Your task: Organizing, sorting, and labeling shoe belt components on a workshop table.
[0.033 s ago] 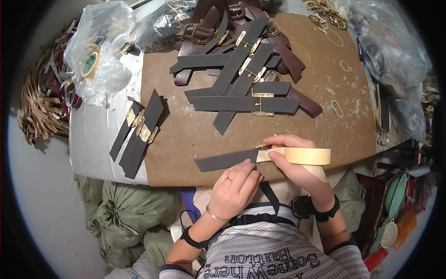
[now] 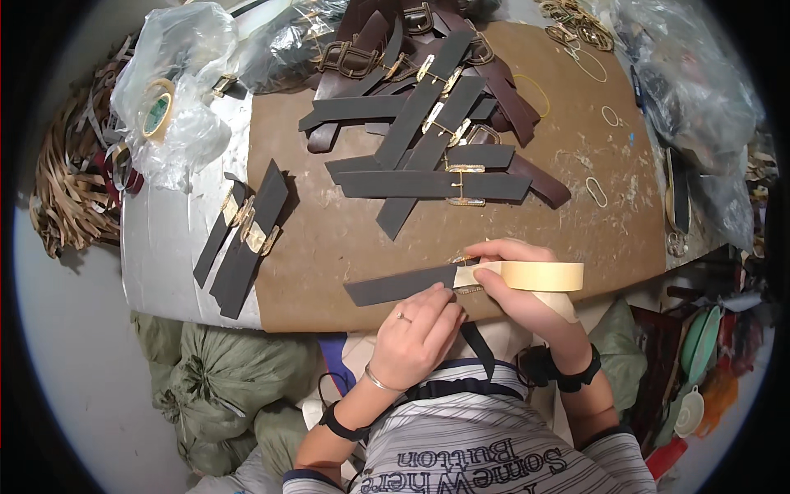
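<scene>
Along the worktop's near edge [image 2: 300, 309], a dark strap [image 2: 395, 284] extends left from right fingers [image 2: 510, 247] curled round a tape roll [image 2: 547, 277]; bunched left fingers [image 2: 429, 306] touch it, grip hidden.

L hand [image 2: 414, 333] palm-down, fingers [image 2: 424, 306] bent; R hand [image 2: 527, 303] gripping w/ thumb [image 2: 494, 285]; forearms [image 2: 325, 449] angled in.

We see large, dark printed lettering [image 2: 485, 461], in more than one row, across the striped shirt [image 2: 461, 418] on the near side of the tabletop [image 2: 309, 230].
</scene>
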{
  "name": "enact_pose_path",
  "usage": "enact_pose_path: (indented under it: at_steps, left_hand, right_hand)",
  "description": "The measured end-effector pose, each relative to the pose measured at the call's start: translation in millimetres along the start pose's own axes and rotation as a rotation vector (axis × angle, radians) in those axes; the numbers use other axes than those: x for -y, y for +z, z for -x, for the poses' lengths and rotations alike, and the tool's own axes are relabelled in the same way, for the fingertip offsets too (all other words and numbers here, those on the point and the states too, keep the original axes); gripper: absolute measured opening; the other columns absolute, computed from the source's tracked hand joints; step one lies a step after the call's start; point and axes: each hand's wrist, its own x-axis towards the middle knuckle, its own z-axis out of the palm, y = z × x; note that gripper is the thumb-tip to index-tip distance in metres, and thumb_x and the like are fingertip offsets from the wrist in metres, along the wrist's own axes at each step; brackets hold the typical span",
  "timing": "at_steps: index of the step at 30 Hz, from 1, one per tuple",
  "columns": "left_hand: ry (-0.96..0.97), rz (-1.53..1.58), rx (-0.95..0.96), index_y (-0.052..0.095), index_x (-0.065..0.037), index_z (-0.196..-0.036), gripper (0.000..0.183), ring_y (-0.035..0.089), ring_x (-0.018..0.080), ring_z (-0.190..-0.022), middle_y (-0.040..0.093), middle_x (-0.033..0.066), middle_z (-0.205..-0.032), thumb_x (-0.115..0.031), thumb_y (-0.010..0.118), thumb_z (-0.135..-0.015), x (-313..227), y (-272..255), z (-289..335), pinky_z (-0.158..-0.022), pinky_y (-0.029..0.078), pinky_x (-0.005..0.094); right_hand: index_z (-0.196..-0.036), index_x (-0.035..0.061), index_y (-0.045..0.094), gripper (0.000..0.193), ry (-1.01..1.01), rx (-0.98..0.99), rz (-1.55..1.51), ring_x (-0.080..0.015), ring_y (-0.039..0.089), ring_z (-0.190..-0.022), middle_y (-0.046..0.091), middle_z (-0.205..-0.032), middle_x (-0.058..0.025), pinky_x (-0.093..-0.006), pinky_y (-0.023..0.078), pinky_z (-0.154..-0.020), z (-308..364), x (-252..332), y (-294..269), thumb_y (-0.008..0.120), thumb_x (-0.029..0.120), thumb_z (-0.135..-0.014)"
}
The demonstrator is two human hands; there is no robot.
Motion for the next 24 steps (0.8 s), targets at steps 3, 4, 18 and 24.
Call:
enact_pose_path:
  at_steps: [3,4,18,24]
  left_hand:
    - [0.062,-0.045,0.014,0.067,-0.004,-0.114,0.04,0.065,0.0258,-0.101,0.066,0.0089,-0.118,-0.011,0.079,-0.077,-2.7,1.0,-3.0,-0.084,0.053,0.036]
    - [0.025,-0.112,0.035,0.066,-0.005,-0.116,0.041,0.064,0.0233,-0.101,0.066,0.007,-0.121,-0.014,0.077,-0.078,-6.8,4.6,-3.6,-0.086,0.05,0.0352]
    - [-0.169,-0.428,0.104,0.067,-0.016,-0.124,0.037,0.055,0.0149,-0.103,0.064,-0.002,-0.123,-0.021,0.067,-0.087,-29.5,14.6,-14.6,-0.092,0.034,0.0342]
    - [-0.505,-0.049,-0.062,0.063,-0.014,-0.082,0.014,0.05,0.0225,-0.082,0.053,-0.0001,-0.083,-0.018,0.076,-0.078,-12.7,32.8,-54.7,-0.077,0.03,0.0379]
  right_hand:
    - [-0.105,0.0006,0.068,0.021,-0.01,0.006,0.055,-0.0244,0.068,-0.088,0.069,-0.096,-0.0137,-0.0326,0.052,-0.079,-2.8,-1.4,5.8,0.063,0.005,-0.084]
    - [-0.104,0.0015,0.067,0.021,-0.053,-0.01,0.158,-0.0264,0.067,-0.086,0.068,-0.094,-0.0135,-0.0348,0.052,-0.078,-2.9,-3.1,8.8,0.064,0.007,-0.083]
    - [-0.083,0.0097,0.066,0.014,-0.251,-0.155,0.572,-0.0267,0.055,-0.086,0.057,-0.085,-0.0054,-0.0389,0.041,-0.077,-3.0,-17.9,1.1,0.074,0.01,-0.072]
    - [-0.082,0.0086,0.063,0.016,-0.35,-0.229,0.6,-0.0272,0.055,-0.083,0.058,-0.086,-0.0049,-0.039,0.04,-0.073,0.5,-29.7,8.7,0.074,0.007,-0.071]
